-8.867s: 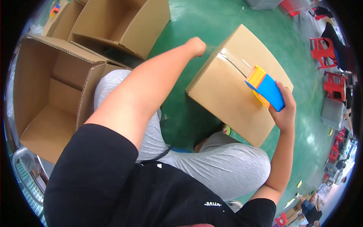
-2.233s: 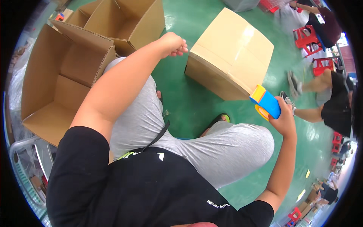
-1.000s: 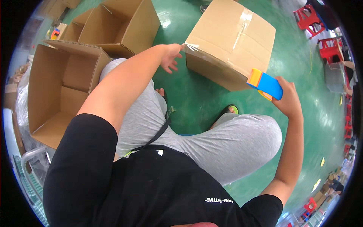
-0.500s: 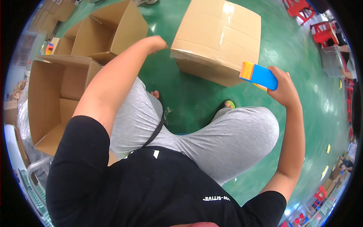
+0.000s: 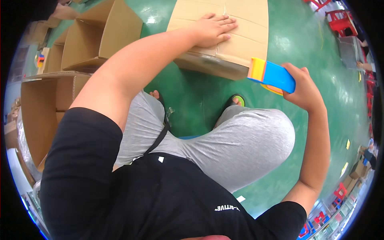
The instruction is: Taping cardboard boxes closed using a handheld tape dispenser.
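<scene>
A closed cardboard box (image 5: 248,28) stands on the floor in front of me, with clear tape along its top seam. My left hand (image 5: 213,30) lies flat on its top, fingers spread, over the seam. On the right, my right hand (image 5: 302,86) grips a blue and yellow tape dispenser (image 5: 277,76). The dispenser's yellow end points left, by the box's near right corner; whether it touches the box I cannot tell.
Open cardboard boxes (image 5: 84,42) stand at the far left, and another open box (image 5: 38,116) is beside my left arm. A second tape dispenser (image 5: 41,60) shows behind them. Red stools (image 5: 342,24) and a clear plastic bin (image 5: 349,52) are at the right.
My left hand has moved right and come down onto the box top. My right hand still holds the dispenser, which has barely shifted. The whole view has tilted slightly.
</scene>
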Tool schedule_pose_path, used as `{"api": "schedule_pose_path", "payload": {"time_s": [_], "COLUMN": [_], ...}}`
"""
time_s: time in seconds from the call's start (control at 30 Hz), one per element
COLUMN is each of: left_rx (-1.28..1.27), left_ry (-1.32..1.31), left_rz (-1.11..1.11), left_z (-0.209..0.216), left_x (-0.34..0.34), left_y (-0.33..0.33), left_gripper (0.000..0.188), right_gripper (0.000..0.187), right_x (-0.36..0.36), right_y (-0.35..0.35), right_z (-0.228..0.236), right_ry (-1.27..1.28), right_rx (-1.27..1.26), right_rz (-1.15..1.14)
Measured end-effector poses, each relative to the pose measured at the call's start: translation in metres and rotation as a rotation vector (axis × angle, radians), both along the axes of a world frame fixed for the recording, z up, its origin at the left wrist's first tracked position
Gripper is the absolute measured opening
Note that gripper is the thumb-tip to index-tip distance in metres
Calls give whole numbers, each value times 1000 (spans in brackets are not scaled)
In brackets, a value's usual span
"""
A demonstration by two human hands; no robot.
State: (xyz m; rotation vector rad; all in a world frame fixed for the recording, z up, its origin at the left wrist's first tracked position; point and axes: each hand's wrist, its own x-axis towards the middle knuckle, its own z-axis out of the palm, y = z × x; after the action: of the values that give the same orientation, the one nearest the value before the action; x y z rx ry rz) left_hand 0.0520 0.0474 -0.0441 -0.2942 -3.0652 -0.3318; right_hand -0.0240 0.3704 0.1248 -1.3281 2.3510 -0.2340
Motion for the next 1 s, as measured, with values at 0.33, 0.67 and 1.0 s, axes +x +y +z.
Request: {"api": "schedule_pose_path", "payload": {"time_s": [0.33, 0.67, 1.0], "left_rx": [-18, -220, 210], "left_ry": [28, -183, -445], "left_rz": [-12, 340, 323], "left_z": [-5, 22, 31], "left_x": [11, 26, 17], "left_y": [-7, 50, 28], "left_gripper": [57, 57, 78], "right_gripper": [47, 45, 50], "right_x": [-23, -24, -13], "right_y": [13, 10, 13], "right_z": [-29, -22, 27], "right_ry": [104, 145, 109], "right_rx": [77, 142, 78], "right_rz": [58, 73, 67]}}
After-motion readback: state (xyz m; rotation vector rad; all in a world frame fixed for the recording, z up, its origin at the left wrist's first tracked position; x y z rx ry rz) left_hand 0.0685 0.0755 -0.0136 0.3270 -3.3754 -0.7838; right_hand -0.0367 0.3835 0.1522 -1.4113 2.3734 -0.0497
